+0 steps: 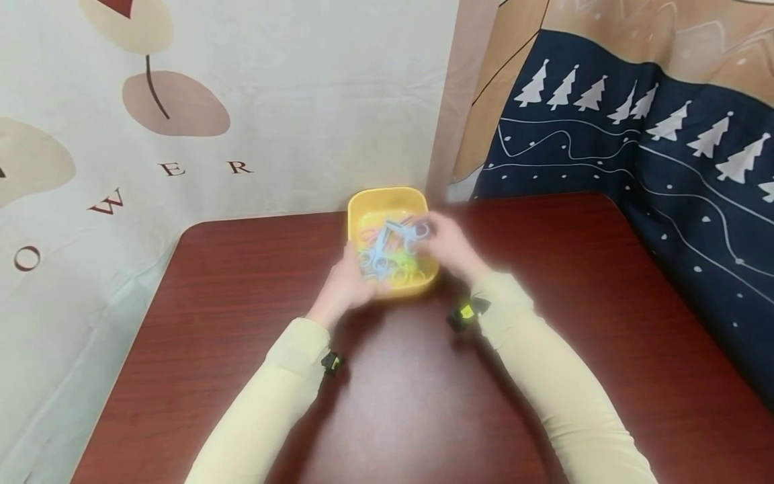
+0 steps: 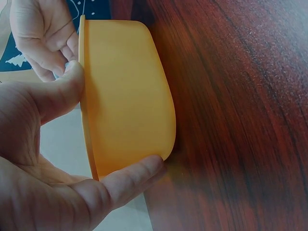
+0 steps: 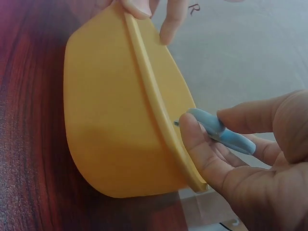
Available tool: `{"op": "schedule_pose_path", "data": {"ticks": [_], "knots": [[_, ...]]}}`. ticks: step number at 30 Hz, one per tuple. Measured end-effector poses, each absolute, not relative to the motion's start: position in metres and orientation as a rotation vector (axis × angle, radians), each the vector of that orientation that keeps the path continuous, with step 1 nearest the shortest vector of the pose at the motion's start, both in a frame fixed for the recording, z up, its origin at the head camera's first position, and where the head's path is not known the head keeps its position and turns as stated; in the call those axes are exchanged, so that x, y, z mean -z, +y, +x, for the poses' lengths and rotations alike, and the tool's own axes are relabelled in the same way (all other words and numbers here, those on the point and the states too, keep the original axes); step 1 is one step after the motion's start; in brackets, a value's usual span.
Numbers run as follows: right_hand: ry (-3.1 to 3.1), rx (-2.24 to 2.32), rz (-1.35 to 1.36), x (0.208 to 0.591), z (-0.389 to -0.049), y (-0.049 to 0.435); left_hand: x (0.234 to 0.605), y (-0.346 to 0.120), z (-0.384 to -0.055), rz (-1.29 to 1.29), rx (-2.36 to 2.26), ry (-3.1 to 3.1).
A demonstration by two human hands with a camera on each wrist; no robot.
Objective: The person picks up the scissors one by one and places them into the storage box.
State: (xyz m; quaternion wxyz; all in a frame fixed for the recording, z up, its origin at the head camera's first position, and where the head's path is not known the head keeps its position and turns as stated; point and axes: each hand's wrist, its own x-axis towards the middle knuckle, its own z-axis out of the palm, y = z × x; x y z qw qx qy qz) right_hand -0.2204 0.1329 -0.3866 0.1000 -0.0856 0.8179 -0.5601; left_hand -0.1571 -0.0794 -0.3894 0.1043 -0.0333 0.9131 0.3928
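A yellow plastic tub [image 1: 387,195] stands at the back of the table and holds several small plastic scissors. Blue scissors [image 1: 377,261] lie at its left, and yellow-green scissors [image 1: 402,272] near its front. My left hand [image 1: 346,279] grips the tub's left front corner, thumb [image 2: 70,89] on the rim and a finger along the outer wall. Over the tub's right side, my right hand [image 1: 450,243] pinches light-blue scissors [image 3: 219,132] by the handle between thumb and fingers. Motion blurs the held scissors in the head view.
The tub rests on a dark red-brown wooden table [image 1: 242,289] close to its back edge. A pale printed cloth [image 1: 314,121] hangs directly behind, and a navy cloth with white trees [image 1: 580,148] hangs at the back right. Each wrist wears a small black device [image 1: 331,363].
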Motion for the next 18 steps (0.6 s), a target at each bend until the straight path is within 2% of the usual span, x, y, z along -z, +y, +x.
{"op": "schedule_pose_path", "data": {"ticks": [18], "knots": [[2.409,1.510,-0.284,0.3849,-0.2164,0.1258,0.3887,-0.0786,-0.1574,-0.098,-1.172,2.679]]}}
